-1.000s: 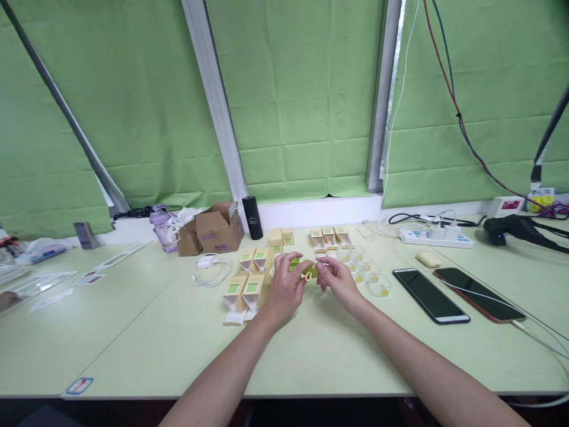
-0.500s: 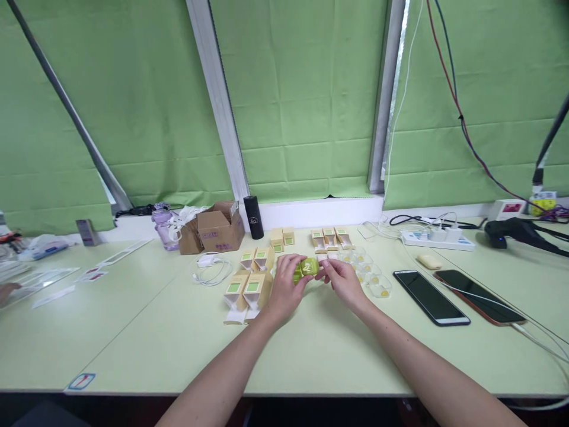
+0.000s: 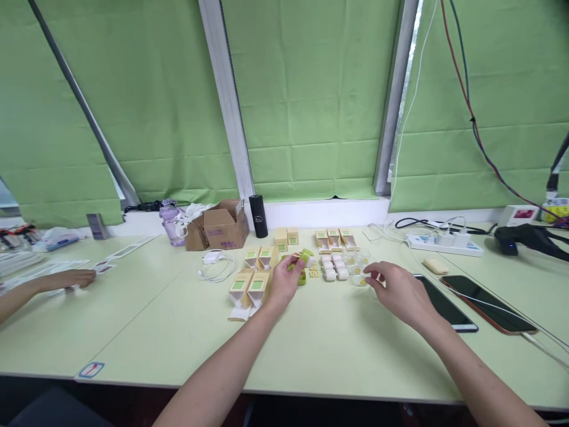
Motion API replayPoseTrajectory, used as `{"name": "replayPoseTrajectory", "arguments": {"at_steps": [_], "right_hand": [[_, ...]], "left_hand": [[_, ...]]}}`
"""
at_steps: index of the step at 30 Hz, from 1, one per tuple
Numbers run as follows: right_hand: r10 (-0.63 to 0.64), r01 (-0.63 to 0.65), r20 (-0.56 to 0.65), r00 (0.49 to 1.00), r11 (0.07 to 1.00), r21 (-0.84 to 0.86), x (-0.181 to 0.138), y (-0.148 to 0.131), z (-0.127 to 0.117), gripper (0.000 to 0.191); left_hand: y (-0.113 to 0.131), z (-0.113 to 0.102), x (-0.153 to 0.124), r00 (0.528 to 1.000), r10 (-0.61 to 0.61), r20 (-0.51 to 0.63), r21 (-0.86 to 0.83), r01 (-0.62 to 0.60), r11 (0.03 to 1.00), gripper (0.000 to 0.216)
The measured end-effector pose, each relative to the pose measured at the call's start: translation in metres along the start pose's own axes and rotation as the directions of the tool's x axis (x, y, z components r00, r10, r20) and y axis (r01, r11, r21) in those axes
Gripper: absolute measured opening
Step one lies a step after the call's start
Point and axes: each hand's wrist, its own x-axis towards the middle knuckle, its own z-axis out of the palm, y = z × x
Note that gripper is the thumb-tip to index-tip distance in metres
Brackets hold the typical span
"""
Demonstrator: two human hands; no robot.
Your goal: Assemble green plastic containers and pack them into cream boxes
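While the left hand (image 3: 285,283) holds a green case (image 3: 306,258), the right hand (image 3: 398,290) is at the clear cups (image 3: 358,270)

Left hand: grip closed on the green case, which is raised slightly over the middle of the desk (image 3: 178,338) and tilted. More green pieces (image 3: 302,277) lie just below it, partly hidden by the fingers.

Right hand: fingertips bent together at the near right edge of the clear cups, each with a yellow spot inside. Cannot tell whether the grip has a cup pinched or only touches one.

Between the hands: small yellow pieces (image 3: 313,271), then white cases (image 3: 329,268) in two rows, just left of the cups.

Left of the left hand: four open cartons (image 3: 258,284) with green panels, flaps facing the near edge. Behind: two small cartons (image 3: 287,237) side by side, and three open boxes (image 3: 335,240) in a row.

Right side: a black phone (image 3: 444,302), partly covered by the right hand and forearm; beside it a brown-edged phone (image 3: 489,303), and a cream oval case (image 3: 436,266) near both.

Far left: another person's hand (image 3: 73,279) rests over flat sheets.
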Motion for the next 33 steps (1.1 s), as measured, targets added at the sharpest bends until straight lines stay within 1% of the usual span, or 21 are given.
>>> {"name": "replayPoseTrajectory", "arguments": {"at_steps": [4, 6, 9, 12, 15, 17, 19, 23, 26, 28, 30, 33], "right_hand": [[-0.059, 0.05, -0.027, 0.998, 0.966, -0.252, -0.018, 0.033, 0.004, 0.025], [-0.072, 0.065, -0.009, 0.997, 0.939, -0.337, -0.023, 0.048, 0.007, 0.025], [-0.081, 0.088, 0.033, 0.996, 0.917, -0.389, -0.027, 0.064, 0.012, 0.022], [-0.097, 0.108, 0.047, 0.994, 0.913, -0.395, -0.027, 0.069, 0.012, 0.018], [-0.119, 0.138, 0.074, 0.99, 0.916, -0.377, -0.026, 0.057, 0.01, 0.022], [-0.141, 0.163, 0.086, 0.986, 0.923, -0.348, -0.028, 0.04, 0.009, 0.024], [-0.19, 0.215, 0.113, 0.975, 0.935, -0.283, -0.029, 0.017, 0.012, 0.024], [-0.293, 0.311, 0.168, 0.941, 0.946, -0.096, -0.027, -0.029, 0.029, 0.023], [-0.378, 0.393, 0.224, 0.898, 0.919, -0.024, -0.017, -0.054, 0.042, 0.026], [-0.402, 0.42, 0.267, 0.876, 0.907, -0.013, -0.008, -0.064, 0.048, 0.029], [-0.412, 0.423, 0.289, 0.864, 0.906, 0.027, 0.0, -0.068, 0.052, 0.03], [-0.392, 0.356, 0.276, 0.878, 0.919, 0.172, 0.005, -0.066, 0.059, 0.024]], "left_hand": [[0.003, 0.0, 0.0, 0.997, -0.076, -0.023, -0.056, 0.075, 0.996, 0.062], [0.002, -0.001, 0.001, 0.995, -0.091, -0.035, -0.089, 0.087, 0.992, 0.063], [-0.002, -0.002, 0.002, 0.993, -0.103, -0.054, -0.137, 0.095, 0.986, 0.064], [-0.006, -0.003, 0.003, 0.989, -0.132, -0.066, -0.164, 0.12, 0.979, 0.066], [-0.008, -0.003, 0.004, 0.985, -0.16, -0.068, -0.179, 0.146, 0.973, 0.068], [-0.008, -0.003, 0.004, 0.984, -0.165, -0.071, -0.182, 0.15, 0.972, 0.067], [-0.008, -0.003, 0.004, 0.985, -0.158, -0.071, -0.172, 0.144, 0.974, 0.067], [-0.011, -0.004, 0.007, 0.99, -0.128, -0.062, -0.146, 0.118, 0.982, 0.068], [-0.013, -0.004, 0.008, 0.99, -0.12, -0.073, -0.157, 0.108, 0.982, 0.069], [-0.013, -0.005, 0.009, 0.989, -0.126, -0.079, -0.174, 0.111, 0.978, 0.069], [-0.013, -0.004, 0.009, 0.988, -0.133, -0.083, -0.193, 0.115, 0.974, 0.069], [-0.011, -0.004, 0.009, 0.987, -0.128, -0.099, -0.206, 0.105, 0.973, 0.069]]}}
